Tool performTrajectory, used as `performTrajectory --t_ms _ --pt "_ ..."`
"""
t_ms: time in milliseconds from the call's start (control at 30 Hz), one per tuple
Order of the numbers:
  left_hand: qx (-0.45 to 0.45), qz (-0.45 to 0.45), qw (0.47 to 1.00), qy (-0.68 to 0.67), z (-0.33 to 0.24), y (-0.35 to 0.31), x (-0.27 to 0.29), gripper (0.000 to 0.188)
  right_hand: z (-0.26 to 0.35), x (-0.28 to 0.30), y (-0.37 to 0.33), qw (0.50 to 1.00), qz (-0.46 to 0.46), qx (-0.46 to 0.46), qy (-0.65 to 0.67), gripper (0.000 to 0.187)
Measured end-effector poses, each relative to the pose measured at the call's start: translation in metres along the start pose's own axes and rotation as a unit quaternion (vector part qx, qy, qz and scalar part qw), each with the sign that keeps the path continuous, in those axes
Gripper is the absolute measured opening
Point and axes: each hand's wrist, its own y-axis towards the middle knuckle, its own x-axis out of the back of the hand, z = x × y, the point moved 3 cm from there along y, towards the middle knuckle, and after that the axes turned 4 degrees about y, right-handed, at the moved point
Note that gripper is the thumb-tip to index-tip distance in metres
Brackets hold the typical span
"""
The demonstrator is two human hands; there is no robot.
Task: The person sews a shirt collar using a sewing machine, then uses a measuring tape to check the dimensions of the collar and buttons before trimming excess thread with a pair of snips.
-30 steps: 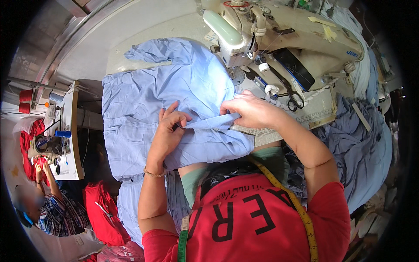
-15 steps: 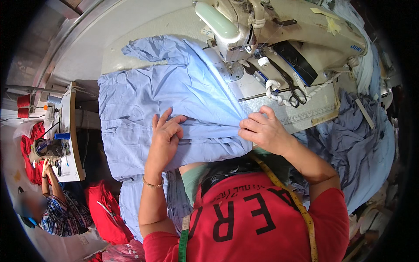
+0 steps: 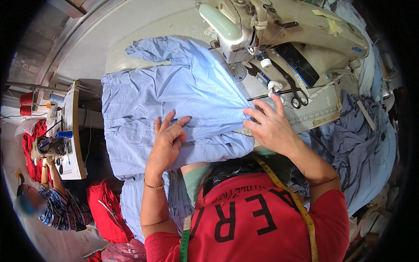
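Note:
A light blue garment (image 3: 144, 100) lies spread and layered over the sewing table and hangs down over my lap. My left hand (image 3: 168, 137) rests on its lower middle, fingers spread and pressing lightly on the cloth. At the right-hand edge, my right hand (image 3: 273, 126) has the upper layer at its thumb and index fingertips, with the other fingers raised and apart. Creases run toward that grip, and a small gap shows between the layers below it. Above the garment's right edge stands the sewing machine (image 3: 231, 39).
Black-handled scissors (image 3: 293, 89), a white twisted cord (image 3: 275, 86) and a black flat case (image 3: 297, 64) lie right of the needle. Crumpled blue-grey cloth (image 3: 349, 139) is piled at the right. At the far left, another person (image 3: 65, 209) works at a second machine.
My right hand has moved slightly up and right with the cloth edge, and its fingers have spread more. The layers have parted there. My left hand stays on the cloth.

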Motion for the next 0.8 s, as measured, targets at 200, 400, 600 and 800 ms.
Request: performTrajectory --t_ms 200,400,600,800 --pt "0.009 -0.010 1.000 -0.019 0.000 0.001 0.000 0.019 -0.007 0.001 -0.006 0.994 -0.078 -0.042 0.068 0.017" --pt "0.009 -0.018 1.000 -0.003 0.007 0.002 -0.002 0.024 0.016 -0.009 -0.041 0.979 -0.062 -0.030 0.193 0.017" --pt "0.027 -0.100 0.987 0.122 0.037 0.008 0.005 0.049 0.018 -0.025 -0.007 0.987 -0.089 -0.032 0.133 0.019" --pt "0.086 -0.153 0.958 0.227 0.064 0.005 0.022 0.049 0.011 -0.033 0.021 0.982 -0.106 -0.036 0.151 0.026"
